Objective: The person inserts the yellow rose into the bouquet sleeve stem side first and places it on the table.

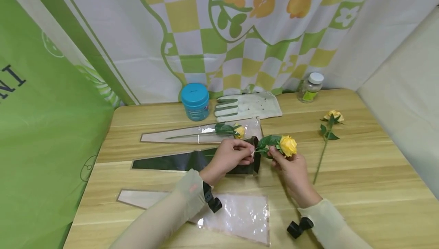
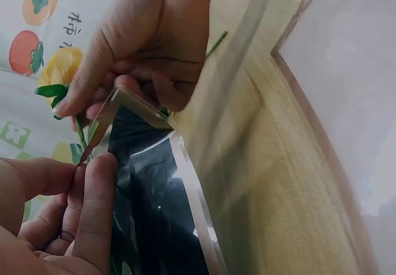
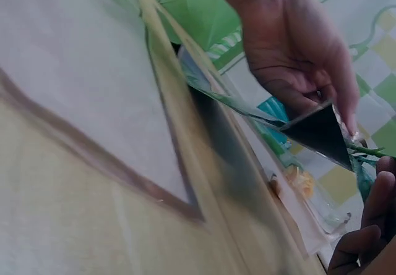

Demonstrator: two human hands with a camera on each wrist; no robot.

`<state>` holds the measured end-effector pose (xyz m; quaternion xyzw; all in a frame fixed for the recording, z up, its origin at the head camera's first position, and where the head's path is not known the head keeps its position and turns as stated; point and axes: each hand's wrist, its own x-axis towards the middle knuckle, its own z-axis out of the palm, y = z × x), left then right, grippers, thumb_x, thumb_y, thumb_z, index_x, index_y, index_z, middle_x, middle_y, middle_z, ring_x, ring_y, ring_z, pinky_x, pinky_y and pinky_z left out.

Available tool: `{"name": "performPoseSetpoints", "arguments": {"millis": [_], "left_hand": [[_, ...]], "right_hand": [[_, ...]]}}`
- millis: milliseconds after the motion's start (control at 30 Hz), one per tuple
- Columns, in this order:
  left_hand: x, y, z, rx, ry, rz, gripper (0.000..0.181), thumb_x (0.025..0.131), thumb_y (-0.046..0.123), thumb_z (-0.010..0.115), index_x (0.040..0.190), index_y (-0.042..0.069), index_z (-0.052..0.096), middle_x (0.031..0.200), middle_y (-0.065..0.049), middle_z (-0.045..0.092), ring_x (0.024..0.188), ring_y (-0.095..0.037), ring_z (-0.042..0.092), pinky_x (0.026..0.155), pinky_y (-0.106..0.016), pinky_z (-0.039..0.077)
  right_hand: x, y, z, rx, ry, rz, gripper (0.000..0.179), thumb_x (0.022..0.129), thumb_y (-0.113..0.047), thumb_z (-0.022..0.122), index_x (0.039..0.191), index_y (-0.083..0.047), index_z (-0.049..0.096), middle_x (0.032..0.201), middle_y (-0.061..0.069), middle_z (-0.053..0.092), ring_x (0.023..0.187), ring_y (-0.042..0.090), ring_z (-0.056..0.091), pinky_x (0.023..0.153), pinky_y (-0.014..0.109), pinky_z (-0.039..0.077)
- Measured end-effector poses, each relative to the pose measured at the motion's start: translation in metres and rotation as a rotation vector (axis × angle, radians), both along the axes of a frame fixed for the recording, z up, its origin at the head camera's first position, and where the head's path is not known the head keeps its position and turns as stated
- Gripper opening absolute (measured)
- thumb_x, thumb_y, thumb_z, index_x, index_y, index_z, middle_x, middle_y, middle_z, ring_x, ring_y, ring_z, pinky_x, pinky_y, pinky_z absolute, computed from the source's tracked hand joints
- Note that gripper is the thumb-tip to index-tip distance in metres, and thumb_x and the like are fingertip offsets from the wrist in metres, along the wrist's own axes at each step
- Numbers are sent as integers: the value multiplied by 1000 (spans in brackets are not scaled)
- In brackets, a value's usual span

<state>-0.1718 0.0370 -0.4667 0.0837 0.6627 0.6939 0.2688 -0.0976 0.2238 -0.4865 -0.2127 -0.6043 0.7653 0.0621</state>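
In the head view my left hand [image 1: 233, 153] pinches the rim of a black-backed clear flower sleeve [image 1: 178, 161] at its wide end. My right hand [image 1: 289, 169] holds a yellow artificial rose [image 1: 288, 145] just below the bloom, its leaves at the sleeve's mouth. The left wrist view shows the sleeve [image 2: 161, 207] with its mouth spread, left fingertips [image 2: 96, 182] on one edge. A green streak shows inside the sleeve; how far the stem reaches is unclear. In the right wrist view the mouth [image 3: 322, 136] gapes beside the left hand [image 3: 297, 46].
A filled sleeve with a yellow rose [image 1: 239, 131] lies behind. A pale flat sleeve [image 1: 240, 214] lies in front, partly under the left forearm. Another rose [image 1: 332, 117] lies at right. A blue tub [image 1: 195, 102], a glove [image 1: 253, 106] and a white-capped jar [image 1: 310, 87] stand or lie at the back.
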Motion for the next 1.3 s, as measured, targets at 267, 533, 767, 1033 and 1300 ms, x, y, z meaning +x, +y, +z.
{"name": "performPoseSetpoints", "arguments": {"millis": [267,533,767,1033,1300], "left_hand": [[1,1,4,5,24,3,11,94,3,71,102,-4,74,87,-14,72,76,-22,72,71,-33,65],[0,0,7,-12,-1,5,11,95,4,70,104,-1,75,90,-13,73,80,-23,73,73,-33,64],[-1,-2,6,-10,-14,7,12,97,6,70,106,-1,75,95,-13,73,82,-23,74,75,-34,64],[0,2,5,2,36,10,12,94,2,69,103,-5,74,89,-14,72,78,-22,72,72,-33,64],[1,0,6,-29,80,-23,13,95,4,70,103,-4,74,89,-11,72,79,-22,72,73,-32,64]], "right_hand": [[3,-4,-4,108,-3,92,27,89,-24,83,107,-9,72,89,1,72,74,13,60,68,25,57],[7,8,-7,-214,210,266,35,106,-24,58,132,-1,56,113,7,68,86,14,59,70,21,52],[4,22,-8,-327,346,362,57,110,-48,33,135,0,51,118,11,64,91,18,58,76,24,53],[3,15,-6,-269,152,381,52,107,-52,41,129,-6,53,108,8,65,85,16,58,72,22,51],[3,23,-2,-149,118,206,25,105,-33,60,109,-10,69,95,4,68,76,12,58,64,19,52]]}}
